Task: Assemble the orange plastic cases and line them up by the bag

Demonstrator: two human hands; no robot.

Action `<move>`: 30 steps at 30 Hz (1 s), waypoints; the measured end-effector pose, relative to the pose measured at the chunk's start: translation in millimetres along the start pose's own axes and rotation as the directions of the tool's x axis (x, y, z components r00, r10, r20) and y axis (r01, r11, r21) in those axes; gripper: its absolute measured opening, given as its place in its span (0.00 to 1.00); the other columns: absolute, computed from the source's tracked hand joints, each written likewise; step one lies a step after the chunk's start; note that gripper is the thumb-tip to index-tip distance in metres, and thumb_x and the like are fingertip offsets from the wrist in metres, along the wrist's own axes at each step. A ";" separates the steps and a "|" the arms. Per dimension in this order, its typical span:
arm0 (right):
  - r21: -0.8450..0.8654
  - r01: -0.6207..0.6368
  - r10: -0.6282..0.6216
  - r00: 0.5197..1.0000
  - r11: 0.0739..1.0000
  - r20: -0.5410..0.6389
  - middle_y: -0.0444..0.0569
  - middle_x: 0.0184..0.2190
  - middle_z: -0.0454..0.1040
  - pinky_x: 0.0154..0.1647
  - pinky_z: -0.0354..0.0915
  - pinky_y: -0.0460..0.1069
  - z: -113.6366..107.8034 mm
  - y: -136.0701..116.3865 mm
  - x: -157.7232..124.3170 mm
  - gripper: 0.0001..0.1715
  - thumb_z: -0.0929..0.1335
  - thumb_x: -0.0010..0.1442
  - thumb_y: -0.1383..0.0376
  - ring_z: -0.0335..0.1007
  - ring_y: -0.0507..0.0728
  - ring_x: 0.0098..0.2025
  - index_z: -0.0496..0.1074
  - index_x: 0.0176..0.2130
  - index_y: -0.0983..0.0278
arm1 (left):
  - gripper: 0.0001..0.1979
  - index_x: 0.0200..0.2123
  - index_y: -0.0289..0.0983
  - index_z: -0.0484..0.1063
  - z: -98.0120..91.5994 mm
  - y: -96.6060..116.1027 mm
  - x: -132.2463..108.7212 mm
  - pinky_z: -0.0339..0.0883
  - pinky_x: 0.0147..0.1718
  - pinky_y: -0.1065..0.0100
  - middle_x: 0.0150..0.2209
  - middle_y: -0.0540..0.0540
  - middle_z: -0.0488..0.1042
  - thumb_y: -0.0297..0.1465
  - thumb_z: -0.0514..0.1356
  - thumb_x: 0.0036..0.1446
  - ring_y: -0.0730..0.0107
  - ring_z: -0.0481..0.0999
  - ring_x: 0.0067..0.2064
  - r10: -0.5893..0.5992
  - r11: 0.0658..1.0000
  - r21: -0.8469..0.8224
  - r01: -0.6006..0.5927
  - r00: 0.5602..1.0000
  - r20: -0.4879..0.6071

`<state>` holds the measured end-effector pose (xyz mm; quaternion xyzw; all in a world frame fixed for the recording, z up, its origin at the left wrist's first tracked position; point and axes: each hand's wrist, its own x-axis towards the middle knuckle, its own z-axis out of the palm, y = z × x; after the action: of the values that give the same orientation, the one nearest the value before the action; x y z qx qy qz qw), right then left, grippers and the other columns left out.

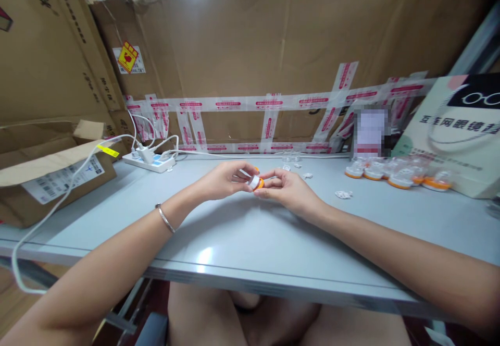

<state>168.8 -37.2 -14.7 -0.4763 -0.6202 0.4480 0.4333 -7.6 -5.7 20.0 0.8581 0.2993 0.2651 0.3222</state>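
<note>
Between my two hands, just above the middle of the table, is a small round white-and-orange piece (255, 182), tilted on its side. My left hand (224, 180) is closed on its white side, fingers curled round it. My right hand (287, 189) pinches the orange edge between thumb and fingers. Part of the piece is hidden by the fingertips. On the table to the right stand several similar pieces with orange rims and clear domed tops (400, 178).
Small white parts (344, 195) lie right of my hands, and clear caps (291, 157) behind them. A white power strip (150, 162) with cables and an open cardboard box (58, 174) are at left. A paper bag (453, 143) stands right; a large carton (234, 49) backs the table (234, 236).
</note>
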 end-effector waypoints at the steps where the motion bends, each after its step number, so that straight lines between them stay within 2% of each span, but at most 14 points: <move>1: 0.003 0.003 -0.003 1.000 1.000 0.000 0.46 0.29 0.77 0.36 0.64 0.49 0.2 0.0 0.0 0.18 0.72 0.42 0.66 0.73 0.53 0.31 0.64 0.34 0.64 | 0.14 0.39 0.31 0.67 0.3 -0.7 -0.2 0.68 0.43 0.62 0.40 0.42 0.73 0.23 0.60 0.46 0.68 0.73 0.40 0.017 1.000 0.023 -0.017 1.000 -0.005; 7: 0.008 0.007 -0.007 1.000 1.000 0.001 0.44 0.26 0.76 0.36 0.64 0.48 1.4 -1.1 0.8 0.16 0.71 0.41 0.68 0.72 0.52 0.30 0.62 0.31 0.64 | 0.13 0.39 0.34 0.68 2.3 -0.3 -1.9 0.68 0.43 0.65 0.40 0.44 0.73 0.24 0.60 0.47 0.70 0.73 0.40 0.128 0.978 0.168 -0.126 0.992 -0.004; 12: -0.013 0.011 -0.011 1.000 1.000 -0.006 0.44 0.26 0.76 0.36 0.63 0.49 1.1 -1.0 -0.1 0.17 0.71 0.41 0.67 0.72 0.53 0.31 0.62 0.31 0.63 | 0.13 0.40 0.33 0.68 2.4 -0.7 -1.7 0.69 0.43 0.64 0.40 0.44 0.73 0.23 0.59 0.48 0.69 0.74 0.40 0.092 0.982 0.168 -0.091 0.996 -0.002; 19: -0.042 0.066 -0.067 0.998 0.997 -0.012 0.43 0.26 0.76 0.35 0.63 0.49 1.5 1.9 -2.2 0.20 0.71 0.42 0.66 0.72 0.53 0.30 0.61 0.36 0.62 | 0.13 0.39 0.34 0.69 4.1 -4.6 -1.1 0.68 0.43 0.64 0.40 0.44 0.73 0.25 0.60 0.48 0.69 0.74 0.40 0.139 0.976 0.171 -0.136 0.990 -0.003; 23: 0.028 0.039 -0.039 0.999 0.999 -0.007 0.42 0.24 0.75 0.36 0.63 0.49 1.3 2.8 -1.3 0.18 0.72 0.41 0.67 0.71 0.52 0.29 0.61 0.31 0.62 | 0.13 0.40 0.34 0.71 3.3 -0.8 -1.0 0.67 0.43 0.64 0.38 0.44 0.74 0.25 0.61 0.47 0.69 0.73 0.39 0.153 0.963 0.226 -0.150 0.988 0.003; 25: 0.113 -0.006 0.004 1.000 0.994 0.023 0.41 0.23 0.75 0.37 0.64 0.49 0.6 2.0 -0.2 0.17 0.72 0.41 0.67 0.72 0.51 0.29 0.61 0.30 0.63 | 0.13 0.38 0.32 0.72 1.3 1.0 -0.4 0.68 0.41 0.65 0.35 0.44 0.75 0.26 0.61 0.47 0.70 0.73 0.37 0.119 0.977 0.179 -0.118 0.993 0.009; 30: 0.333 -0.136 0.068 0.976 0.933 0.208 0.46 0.27 0.76 0.42 0.65 0.50 -2.3 -0.6 2.3 0.18 0.73 0.43 0.64 0.72 0.51 0.32 0.65 0.33 0.65 | 0.13 0.36 0.30 0.73 -4.5 -0.4 2.1 0.68 0.38 0.67 0.33 0.42 0.76 0.29 0.62 0.45 0.69 0.74 0.35 -0.044 0.994 -0.095 0.046 0.999 0.026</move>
<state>170.5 -34.8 -13.4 -0.3790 -0.5453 0.6159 0.4238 -9.2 -2.2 23.2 0.8378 0.3019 0.2616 0.3722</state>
